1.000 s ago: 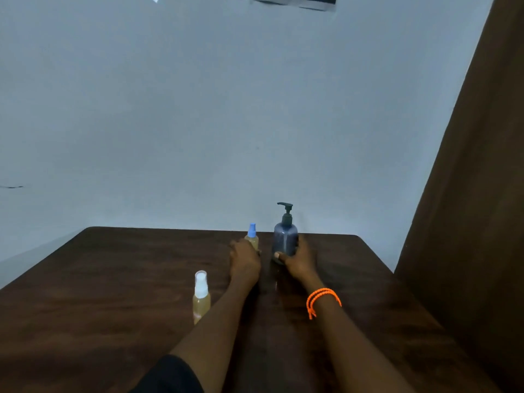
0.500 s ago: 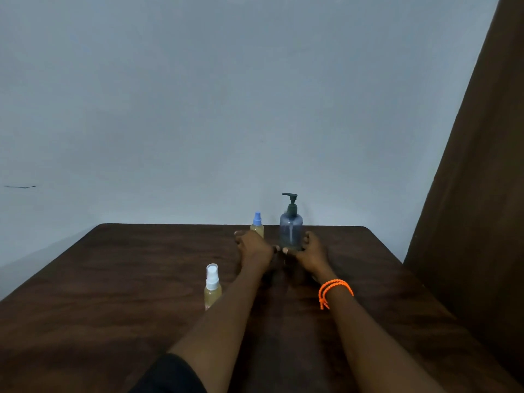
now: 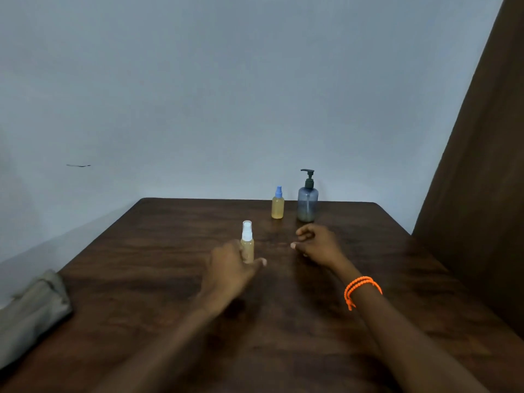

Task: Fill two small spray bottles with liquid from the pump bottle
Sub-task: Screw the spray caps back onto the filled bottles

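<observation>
A small spray bottle with a white cap and yellowish liquid stands mid-table. My left hand is around its lower part, with the thumb across the front of its base. Farther back stand a second small spray bottle with a blue cap, also holding yellowish liquid, and the grey pump bottle with a dark pump head. My right hand, orange bracelet on the wrist, hovers in front of those two with fingers loosely curled, holding nothing.
The dark wooden table reaches to a pale wall. A folded grey-green cloth lies at the table's left edge. A brown curtain hangs along the right side.
Both hands let go of the blue-capped bottle and the pump bottle and drew back toward me. My left hand moved to the white-capped bottle. The camera tilted down.
</observation>
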The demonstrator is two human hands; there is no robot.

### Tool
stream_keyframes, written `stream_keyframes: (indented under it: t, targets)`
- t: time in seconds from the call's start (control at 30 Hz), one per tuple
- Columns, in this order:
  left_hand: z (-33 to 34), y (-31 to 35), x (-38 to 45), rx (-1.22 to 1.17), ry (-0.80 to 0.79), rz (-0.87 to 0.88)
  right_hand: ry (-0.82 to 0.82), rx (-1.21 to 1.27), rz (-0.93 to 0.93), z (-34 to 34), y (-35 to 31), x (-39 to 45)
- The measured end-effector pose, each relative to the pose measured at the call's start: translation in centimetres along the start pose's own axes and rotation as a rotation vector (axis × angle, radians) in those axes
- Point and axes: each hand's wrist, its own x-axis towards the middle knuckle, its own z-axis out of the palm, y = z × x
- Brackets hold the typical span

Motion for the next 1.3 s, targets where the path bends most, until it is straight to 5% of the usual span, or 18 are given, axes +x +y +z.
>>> stream_keyframes:
  t: [0.1, 0.27, 0.8, 1.3]
  targets:
    - [-0.6, -1.8, 2.6, -0.084, 0.062, -0.074, -0.168, 0.024, -0.124, 2.3, -2.6, -1.5]
    - [1.1, -2.6, 5.6, -0.164, -0.049, -0.011, -0.269, -0.075, -0.258, 6.1, -5.2, -2.2]
    - [6.0, -1.2, 17.9, -0.210, -0.071, 0.010, 0.071, 0.058, -0.020, 10.7, -4.1, 7.4]
    - [8.0, -2.5, 22.6, -0.201, -0.044, -0.027, 0.097, -0.071, -0.042, 12.3, -2.8, 11.3]
